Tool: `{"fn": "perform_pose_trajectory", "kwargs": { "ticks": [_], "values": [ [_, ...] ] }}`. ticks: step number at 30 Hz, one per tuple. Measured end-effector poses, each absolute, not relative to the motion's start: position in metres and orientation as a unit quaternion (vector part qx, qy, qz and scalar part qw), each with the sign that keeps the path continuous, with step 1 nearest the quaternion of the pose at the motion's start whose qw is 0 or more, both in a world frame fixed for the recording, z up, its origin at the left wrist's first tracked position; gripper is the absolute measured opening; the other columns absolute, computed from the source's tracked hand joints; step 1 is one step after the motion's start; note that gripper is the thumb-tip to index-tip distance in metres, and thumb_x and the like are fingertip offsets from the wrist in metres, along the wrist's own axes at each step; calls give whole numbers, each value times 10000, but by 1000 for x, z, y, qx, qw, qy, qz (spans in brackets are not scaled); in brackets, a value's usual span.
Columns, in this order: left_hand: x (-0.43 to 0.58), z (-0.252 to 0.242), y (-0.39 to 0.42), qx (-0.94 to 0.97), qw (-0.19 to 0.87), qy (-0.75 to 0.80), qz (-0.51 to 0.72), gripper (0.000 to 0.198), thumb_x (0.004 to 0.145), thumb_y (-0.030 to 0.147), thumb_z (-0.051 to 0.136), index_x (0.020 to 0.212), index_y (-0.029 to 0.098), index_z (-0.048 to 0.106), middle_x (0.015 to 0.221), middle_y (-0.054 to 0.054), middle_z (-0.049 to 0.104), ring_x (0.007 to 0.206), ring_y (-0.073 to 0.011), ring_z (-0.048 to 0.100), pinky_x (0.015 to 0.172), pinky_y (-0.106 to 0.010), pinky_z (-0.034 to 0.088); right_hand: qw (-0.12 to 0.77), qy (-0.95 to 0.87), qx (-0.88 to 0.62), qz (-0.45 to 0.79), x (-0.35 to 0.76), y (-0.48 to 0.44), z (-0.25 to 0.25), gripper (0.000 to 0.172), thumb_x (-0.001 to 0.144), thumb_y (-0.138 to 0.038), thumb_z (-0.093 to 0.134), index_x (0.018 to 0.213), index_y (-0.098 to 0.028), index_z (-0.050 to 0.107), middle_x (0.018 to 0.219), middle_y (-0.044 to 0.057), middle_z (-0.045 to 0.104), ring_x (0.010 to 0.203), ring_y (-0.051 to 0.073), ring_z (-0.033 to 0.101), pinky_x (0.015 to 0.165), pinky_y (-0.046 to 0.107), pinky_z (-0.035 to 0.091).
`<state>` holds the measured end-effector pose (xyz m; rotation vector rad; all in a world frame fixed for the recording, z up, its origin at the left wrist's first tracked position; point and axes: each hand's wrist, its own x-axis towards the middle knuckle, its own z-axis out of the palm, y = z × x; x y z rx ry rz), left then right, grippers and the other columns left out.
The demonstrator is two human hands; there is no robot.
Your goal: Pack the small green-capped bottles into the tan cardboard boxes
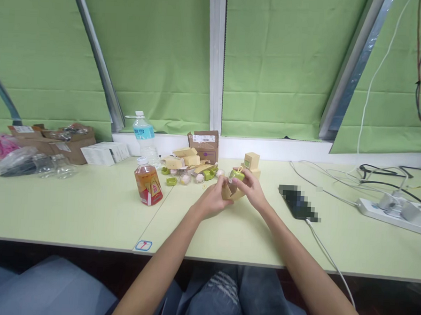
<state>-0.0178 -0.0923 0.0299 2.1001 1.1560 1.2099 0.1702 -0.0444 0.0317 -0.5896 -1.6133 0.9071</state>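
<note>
My left hand [211, 200] is closed around a small tan cardboard box [237, 195], its opening facing up. Just above that opening, my right hand [254, 190] pinches a small green object [237, 175] with a yellow loop on top; I cannot make out its exact kind. Behind my right hand stand stacked small tan boxes [251, 160]. Left of my hands lie several green plastic pieces [171, 181] and round whitish pieces [185, 178], with a pile of flattened or emptied tan boxes [187, 159] behind them.
A red-labelled drink bottle [149, 182] and a water bottle [145, 137] stand to the left. A brown carton [204, 145] sits at the back. On the right are a phone [297, 203] with a white cable and a power strip [398, 215]. Cartons and glass jars [62, 166] line the far left.
</note>
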Motion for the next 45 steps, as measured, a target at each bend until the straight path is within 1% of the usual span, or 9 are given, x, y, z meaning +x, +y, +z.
{"fn": "perform_pose_trajectory", "kwargs": {
  "ticks": [7,11,18,21,27,30,34,39,45],
  "values": [
    [-17,32,-91,767,214,448,407,487,736,311,787,1094,252,462,986,-27,629,848,-238,607,738,-324,429,512,-754,-300,282,178,-47,35,405,853,-533,731,1138,-248,762,1129,72,716,953,235,619,819,358,495],
    [-20,31,-88,769,199,468,388,531,732,331,798,1085,248,410,991,-13,595,850,-215,600,765,-335,455,490,-751,-284,339,176,-46,33,383,855,-550,726,1083,-249,797,1169,81,713,1048,256,636,827,359,513],
    [-21,24,-80,758,239,438,420,586,726,317,823,1114,249,389,1039,-30,600,878,-204,631,762,-329,495,543,-659,-239,462,168,-43,28,355,683,-431,893,990,-269,817,1211,60,739,1207,301,630,1027,446,515],
    [-22,21,-77,750,260,435,425,617,725,318,829,1156,244,394,1058,-41,611,890,-205,645,770,-335,509,543,-622,-232,514,166,-46,31,375,634,-423,914,952,-258,806,1257,64,732,1233,315,628,1019,456,531],
    [-24,19,-76,745,284,427,427,694,730,317,835,1262,252,394,1146,-73,647,966,-228,669,845,-372,524,514,-633,-228,532,170,-49,35,319,681,-430,877,904,-246,743,1324,70,707,1287,305,605,1035,459,520],
    [-25,19,-76,746,283,428,425,716,734,317,836,1301,257,403,1162,-75,654,993,-232,665,879,-383,518,503,-654,-222,521,172,-49,33,281,735,-463,835,823,-244,684,1268,74,735,1259,297,627,1041,470,505],
    [-27,14,-73,739,296,430,427,761,731,328,842,1324,258,369,1078,-46,654,915,-207,663,848,-374,520,551,-650,-250,460,168,-44,27,333,782,-522,785,960,-253,702,1265,77,723,1219,274,639,1051,444,489],
    [-26,5,-67,716,282,442,461,752,687,385,880,1235,245,385,1091,-50,620,910,-196,655,808,-355,527,598,-642,-330,349,165,-41,19,463,882,-654,619,883,-209,744,979,79,758,984,272,676,873,391,537],
    [-21,6,-67,729,260,433,461,459,794,477,794,1044,207,519,1011,-44,628,853,-177,637,782,-335,528,540,-703,-320,335,164,-45,17,530,912,-668,570,751,-198,754,796,37,703,833,235,640,799,347,490]
  ]
}}
